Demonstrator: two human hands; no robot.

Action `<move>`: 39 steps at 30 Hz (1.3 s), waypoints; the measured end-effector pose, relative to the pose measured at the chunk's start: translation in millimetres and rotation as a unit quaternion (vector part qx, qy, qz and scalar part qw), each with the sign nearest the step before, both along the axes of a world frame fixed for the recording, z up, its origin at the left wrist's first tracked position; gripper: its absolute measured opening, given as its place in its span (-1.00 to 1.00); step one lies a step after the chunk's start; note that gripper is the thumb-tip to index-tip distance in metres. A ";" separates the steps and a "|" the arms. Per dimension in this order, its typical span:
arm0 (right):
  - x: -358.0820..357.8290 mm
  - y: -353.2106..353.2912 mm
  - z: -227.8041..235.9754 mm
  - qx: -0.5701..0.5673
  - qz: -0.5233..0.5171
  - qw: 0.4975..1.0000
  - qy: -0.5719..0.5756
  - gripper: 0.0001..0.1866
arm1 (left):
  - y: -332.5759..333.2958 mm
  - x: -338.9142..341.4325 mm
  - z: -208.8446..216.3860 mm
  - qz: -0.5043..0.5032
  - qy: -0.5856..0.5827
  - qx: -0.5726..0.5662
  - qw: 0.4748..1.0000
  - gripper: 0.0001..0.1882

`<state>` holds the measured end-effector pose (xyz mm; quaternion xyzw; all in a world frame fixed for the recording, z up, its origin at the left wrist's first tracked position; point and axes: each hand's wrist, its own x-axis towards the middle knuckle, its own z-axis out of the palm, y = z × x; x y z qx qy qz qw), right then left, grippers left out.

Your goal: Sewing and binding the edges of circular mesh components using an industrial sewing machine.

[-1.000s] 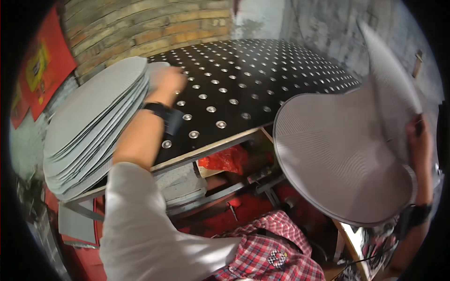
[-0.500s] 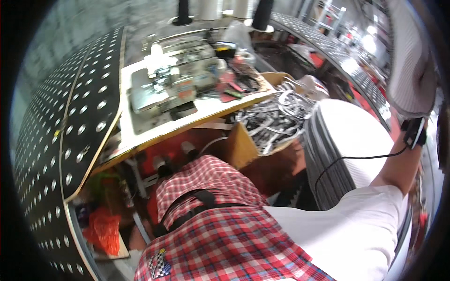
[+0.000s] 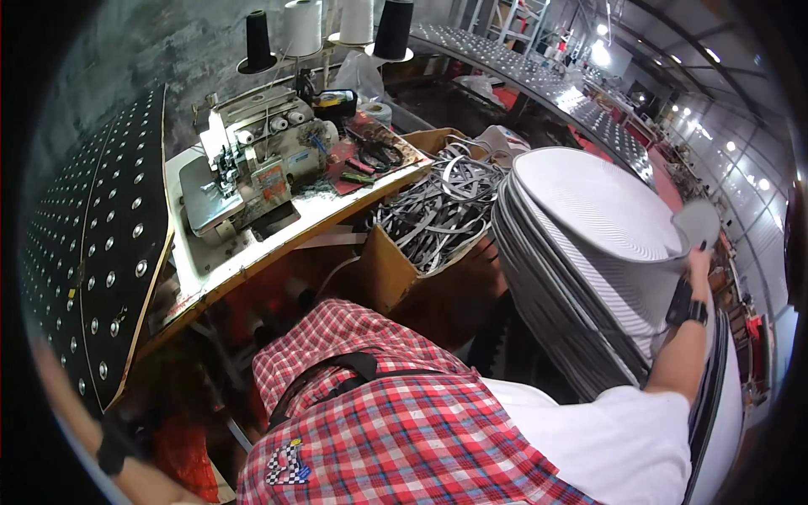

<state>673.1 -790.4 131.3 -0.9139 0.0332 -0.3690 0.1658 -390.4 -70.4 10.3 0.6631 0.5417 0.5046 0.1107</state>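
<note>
Grey ribbed fabric makes up the round piece (image 3: 602, 202) lying on top of a tall stack of round pieces (image 3: 572, 303) at the person's right. The right hand (image 3: 697, 252) is at the far right edge of that top piece, fingers pinched on its rim where the edge curls up into a small flap. The piece spreads away from this hand to the left and a little forward; being a disc, it has no clear long axis, and the stack beneath it slopes down toward the person's body. The right hand is plainly the nearer one. The left hand is out of sight: only the left forearm and a dark wristband (image 3: 114, 450) show at the lower left edge, well apart from the stack, so its grip cannot be told. Farther left of the right hand, beyond a box of grey strips (image 3: 438, 219), a sewing machine (image 3: 252, 164) stands on a counter (image 3: 244, 261).
</note>
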 end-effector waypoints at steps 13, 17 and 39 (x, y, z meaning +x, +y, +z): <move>-174.1 49.3 56.6 -0.025 -0.002 1.000 -0.003 -0.67 | -7.0 255.8 -7.8 0.083 0.349 -0.064 0.931 -0.75; -259.6 201.2 126.2 0.098 0.245 0.951 -0.158 -0.66 | -32.2 225.6 -13.7 0.078 0.308 -0.008 0.948 -0.72; -558.1 675.2 -173.3 0.272 0.588 0.169 0.743 -0.82 | -300.5 155.1 -22.4 0.283 0.226 -0.044 0.931 -0.81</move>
